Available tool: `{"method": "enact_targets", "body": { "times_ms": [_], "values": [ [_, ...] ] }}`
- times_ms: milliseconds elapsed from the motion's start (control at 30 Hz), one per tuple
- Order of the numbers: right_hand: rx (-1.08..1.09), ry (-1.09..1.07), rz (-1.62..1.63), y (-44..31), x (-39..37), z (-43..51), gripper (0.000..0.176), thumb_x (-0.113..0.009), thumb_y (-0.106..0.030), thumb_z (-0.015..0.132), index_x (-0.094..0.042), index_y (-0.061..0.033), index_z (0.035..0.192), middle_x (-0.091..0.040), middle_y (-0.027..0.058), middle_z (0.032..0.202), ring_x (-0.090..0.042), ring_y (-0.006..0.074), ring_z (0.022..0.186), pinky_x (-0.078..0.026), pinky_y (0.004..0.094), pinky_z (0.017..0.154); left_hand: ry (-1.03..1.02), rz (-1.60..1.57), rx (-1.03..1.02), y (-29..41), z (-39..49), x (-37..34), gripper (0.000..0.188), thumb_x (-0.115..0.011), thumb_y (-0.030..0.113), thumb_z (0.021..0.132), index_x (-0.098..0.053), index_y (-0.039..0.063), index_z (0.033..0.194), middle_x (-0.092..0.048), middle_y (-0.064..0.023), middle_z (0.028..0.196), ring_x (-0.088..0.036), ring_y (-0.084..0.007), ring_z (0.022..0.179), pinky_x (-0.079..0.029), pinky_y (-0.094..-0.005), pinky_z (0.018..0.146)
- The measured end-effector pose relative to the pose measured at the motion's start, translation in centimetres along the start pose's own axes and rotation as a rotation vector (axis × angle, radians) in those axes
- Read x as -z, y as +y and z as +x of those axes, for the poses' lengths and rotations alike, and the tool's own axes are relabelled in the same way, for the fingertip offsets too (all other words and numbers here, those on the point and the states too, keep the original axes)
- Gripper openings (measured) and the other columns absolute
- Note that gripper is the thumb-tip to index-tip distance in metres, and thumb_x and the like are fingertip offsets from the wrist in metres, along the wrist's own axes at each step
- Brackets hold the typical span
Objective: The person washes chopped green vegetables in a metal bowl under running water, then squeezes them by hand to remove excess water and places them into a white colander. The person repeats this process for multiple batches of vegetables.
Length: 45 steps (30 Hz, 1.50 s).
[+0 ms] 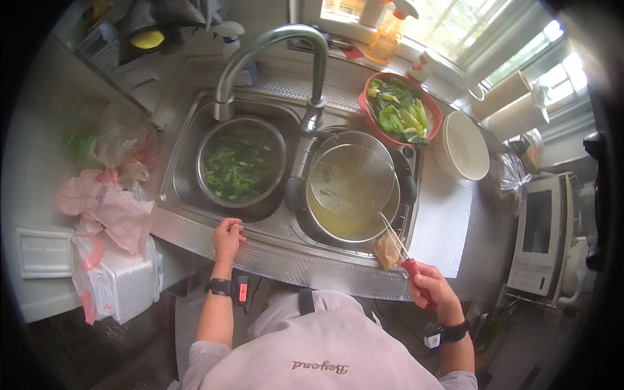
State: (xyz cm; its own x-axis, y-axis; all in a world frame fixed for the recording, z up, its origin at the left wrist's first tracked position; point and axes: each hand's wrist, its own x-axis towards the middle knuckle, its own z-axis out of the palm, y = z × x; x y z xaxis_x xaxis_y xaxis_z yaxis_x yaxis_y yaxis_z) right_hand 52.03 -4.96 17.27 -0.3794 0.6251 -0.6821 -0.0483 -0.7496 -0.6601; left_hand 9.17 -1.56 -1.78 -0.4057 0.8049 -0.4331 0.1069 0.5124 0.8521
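My right hand [431,287] is closed round the red handle of a wire mesh skimmer [353,170]. The skimmer's round head lies over a metal pot [324,222] of cloudy yellowish liquid, with a few green pieces visible at the mesh. That pot sits in the right sink basin and has dark side handles. My left hand [228,238] rests near the front edge of the left basin, fingers curled, with nothing visible in it. In the left basin stands a round metal bowl [241,161] of water with chopped leafy greens.
A curved faucet [319,63] arches above the left basin. Behind the pot is a red colander [363,105] of leafy greens, beside stacked cream bowls [465,146]. Pink plastic bags [117,214] and a white foam box [131,287] are at left; a microwave [538,234] stands at right.
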Motion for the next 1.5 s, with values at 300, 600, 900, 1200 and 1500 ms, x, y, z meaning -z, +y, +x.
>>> {"method": "enact_targets", "body": {
  "times_ms": [300,600,900,1200,1500],
  "values": [
    [0.751,0.154,-1.080,2.7,-11.1,12.3,0.055,-0.055,-0.012,0.079,-0.034,-0.0112,0.130,-0.058,0.0192,0.087,-0.058,0.0366,0.072,-0.047,0.0423,0.065,-0.053,-0.027,-0.022,-0.7,0.2,0.2,0.017,-0.047,0.006,0.083,-0.058,0.002,0.095,-0.060,-0.0065,0.079,-0.056,-0.0098,0.052,-0.045,-0.0224,0.046],
    [0.514,0.290,-1.302,2.9,-14.8,18.4,0.052,-0.054,-0.007,0.076,-0.036,-0.0120,0.126,-0.060,0.0205,0.080,-0.058,0.0402,0.070,-0.046,0.0481,0.062,-0.132,-0.108,-0.010,-0.5,-0.1,0.7,0.015,-0.047,0.005,0.084,-0.058,0.001,0.094,-0.059,-0.0062,0.078,-0.059,-0.0107,0.056,-0.048,-0.0233,0.050],
    [0.505,0.310,-1.205,3.2,-14.9,19.9,0.055,-0.052,-0.007,0.078,-0.034,-0.0115,0.129,-0.061,0.0200,0.088,-0.057,0.0417,0.074,-0.045,0.0485,0.066,-0.181,-0.105,-0.044,-0.8,0.2,1.0,0.014,-0.049,0.005,0.083,-0.058,0.000,0.092,-0.061,-0.0067,0.076,-0.061,-0.0127,0.058,-0.049,-0.0248,0.054],
    [0.112,0.011,-0.306,0.4,-15.6,18.3,0.046,-0.041,-0.011,0.089,-0.032,-0.0091,0.134,-0.041,-0.0007,0.055,-0.038,0.0073,0.040,-0.031,0.0220,0.036,-0.233,-0.096,-0.050,-0.5,0.3,1.3,0.014,-0.048,0.006,0.084,-0.058,0.000,0.092,-0.061,-0.0064,0.075,-0.062,-0.0134,0.058,-0.048,-0.0247,0.054],
    [0.111,0.001,-0.209,0.3,-15.6,18.0,0.045,-0.039,-0.009,0.090,-0.031,-0.0068,0.134,-0.037,-0.0019,0.054,-0.034,0.0068,0.037,-0.027,0.0217,0.034,-0.248,-0.114,-0.036,-0.3,0.5,1.4,0.014,-0.047,0.005,0.083,-0.058,-0.001,0.090,-0.060,-0.0064,0.075,-0.062,-0.0139,0.057,-0.049,-0.0247,0.052]
  ]
}}
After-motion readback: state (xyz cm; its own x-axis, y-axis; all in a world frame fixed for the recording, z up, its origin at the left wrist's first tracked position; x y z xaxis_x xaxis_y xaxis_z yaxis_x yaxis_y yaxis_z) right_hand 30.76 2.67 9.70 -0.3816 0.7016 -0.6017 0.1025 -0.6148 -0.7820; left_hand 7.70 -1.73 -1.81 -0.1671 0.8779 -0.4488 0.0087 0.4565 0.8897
